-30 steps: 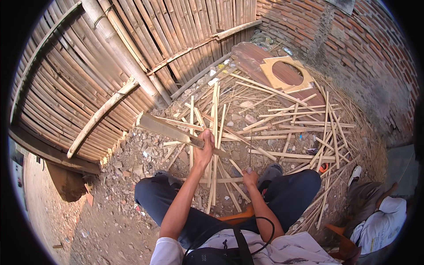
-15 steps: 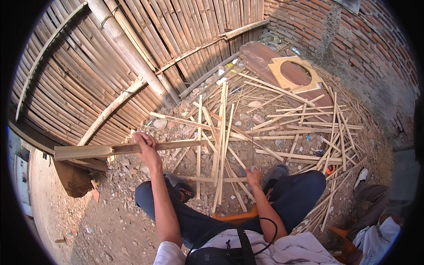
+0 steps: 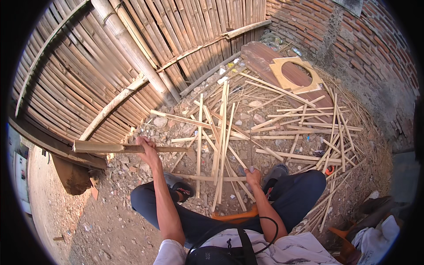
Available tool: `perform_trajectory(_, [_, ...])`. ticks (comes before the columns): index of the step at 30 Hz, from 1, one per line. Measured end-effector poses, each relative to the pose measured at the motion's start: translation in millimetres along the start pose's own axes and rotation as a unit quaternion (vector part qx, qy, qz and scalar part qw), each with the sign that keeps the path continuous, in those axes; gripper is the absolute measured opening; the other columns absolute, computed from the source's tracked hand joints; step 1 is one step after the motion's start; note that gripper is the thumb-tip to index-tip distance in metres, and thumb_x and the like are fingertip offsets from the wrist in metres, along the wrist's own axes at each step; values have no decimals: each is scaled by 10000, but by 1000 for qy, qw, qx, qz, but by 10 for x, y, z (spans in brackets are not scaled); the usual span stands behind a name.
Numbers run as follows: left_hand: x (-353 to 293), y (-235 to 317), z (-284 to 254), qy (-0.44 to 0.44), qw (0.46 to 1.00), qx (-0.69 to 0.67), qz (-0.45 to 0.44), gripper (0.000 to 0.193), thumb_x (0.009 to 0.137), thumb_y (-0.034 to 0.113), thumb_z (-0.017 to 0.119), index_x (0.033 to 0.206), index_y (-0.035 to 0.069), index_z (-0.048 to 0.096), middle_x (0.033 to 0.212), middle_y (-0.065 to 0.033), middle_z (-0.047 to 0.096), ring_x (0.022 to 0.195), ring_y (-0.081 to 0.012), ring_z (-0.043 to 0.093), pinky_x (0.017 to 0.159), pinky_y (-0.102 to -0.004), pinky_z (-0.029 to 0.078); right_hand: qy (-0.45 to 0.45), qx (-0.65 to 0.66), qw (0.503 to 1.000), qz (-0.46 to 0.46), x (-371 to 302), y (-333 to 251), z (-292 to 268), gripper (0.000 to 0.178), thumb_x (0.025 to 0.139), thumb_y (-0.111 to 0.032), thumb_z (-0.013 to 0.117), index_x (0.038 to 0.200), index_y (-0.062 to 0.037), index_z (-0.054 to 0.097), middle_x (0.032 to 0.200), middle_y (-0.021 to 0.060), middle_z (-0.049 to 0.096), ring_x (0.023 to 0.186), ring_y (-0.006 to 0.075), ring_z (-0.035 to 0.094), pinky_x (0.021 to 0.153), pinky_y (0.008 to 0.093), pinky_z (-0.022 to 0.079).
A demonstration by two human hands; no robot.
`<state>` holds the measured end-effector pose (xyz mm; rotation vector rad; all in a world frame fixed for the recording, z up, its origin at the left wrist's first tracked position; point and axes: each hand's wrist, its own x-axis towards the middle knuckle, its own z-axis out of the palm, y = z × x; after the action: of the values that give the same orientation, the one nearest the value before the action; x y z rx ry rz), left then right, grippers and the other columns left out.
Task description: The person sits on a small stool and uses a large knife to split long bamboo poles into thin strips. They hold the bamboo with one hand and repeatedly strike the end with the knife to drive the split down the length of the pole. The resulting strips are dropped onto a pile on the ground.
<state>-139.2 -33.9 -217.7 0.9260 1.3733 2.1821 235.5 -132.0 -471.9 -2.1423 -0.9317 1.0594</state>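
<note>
My left hand (image 3: 147, 149) is closed around a length of split bamboo (image 3: 99, 147), held roughly level out to the left. The bamboo's wide end points left and its narrower end reaches toward the loose strips in the middle. My right hand (image 3: 253, 176) is closed in front of my right knee on a tool with a thin, dark, blade-like part (image 3: 251, 148), seen almost edge-on. Its handle is hidden in my fingers, so its exact kind is unclear. A bamboo strip (image 3: 207, 178) lies across between my feet, its right end close to my right hand.
Many pale bamboo strips (image 3: 223, 132) lie crisscrossed on stony ground. Behind stand a bamboo wall (image 3: 185, 31) and a brick wall (image 3: 375, 48). A board with a round hole (image 3: 277, 73) rests on a brown panel (image 3: 256, 55). Another person's pale clothing (image 3: 375, 236) shows at lower right.
The split bamboo has turned in my left hand and looks shorter, its wide end further right. My right hand has barely moved. At lower right, the other person's leg and foot have shifted.
</note>
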Motion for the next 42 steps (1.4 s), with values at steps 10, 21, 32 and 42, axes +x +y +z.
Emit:
perform_trajectory(10, [-671,438,594,-166,975,-133,-65,410,1115,372,420,837,71,430,631,30,312,522,-85,265,501,-264,265,29,33,999,12,147,101,-74,349,845,-352,751,855,-7,704,814,231,699,814,410,691,758,481,507])
perform_trajectory(21, [-1526,-5,1017,-308,935,26,-173,469,1095,439,447,803,75,486,688,25,434,604,-63,402,547,-242,330,74,3,997,27,32,-56,-244,400,811,-384,775,880,7,721,838,198,730,800,325,725,733,439,543])
perform_trajectory(32, [-1547,-146,1273,-315,937,43,-143,515,1091,463,442,771,63,490,672,23,423,607,-78,405,557,-264,333,44,40,998,5,98,121,-121,451,848,-431,765,781,10,702,638,131,665,642,278,677,651,439,517])
perform_trajectory(42, [-1544,-206,1385,-313,938,80,-125,522,1094,454,441,757,59,493,654,24,422,597,-80,402,548,-275,331,-4,74,997,25,-35,-23,-111,405,872,-366,761,780,14,654,700,151,657,703,281,685,685,449,516])
